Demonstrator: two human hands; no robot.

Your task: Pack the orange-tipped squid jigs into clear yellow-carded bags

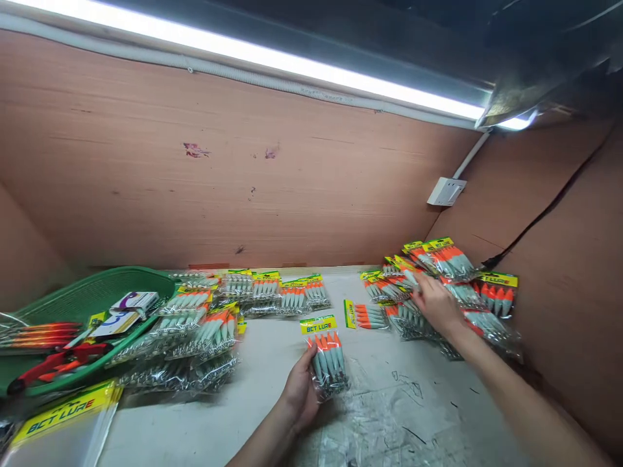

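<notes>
My left hand [302, 388] is closed on a clear pack of fishing lures [327, 357] with orange heads, pale bodies and a yellow header reading BCT LURE. The pack is upright above the table, and my thumb lies along its left edge. Over the heap of similar lure packs [450, 263] on the right, my right hand [435, 301] has its fingers closed on another lure pack [407, 271], slightly blurred. A single flat pack [368, 316] lies just left of that heap.
More lure packs [202, 344] are piled at left, with a row of packs [292, 293] along the back wall. A green basket [146, 275] holds red-handled pliers [63, 363], small boxes and red lures. Printed bags [63, 421] lie front left. Clear tape [374, 415] covers part of the table.
</notes>
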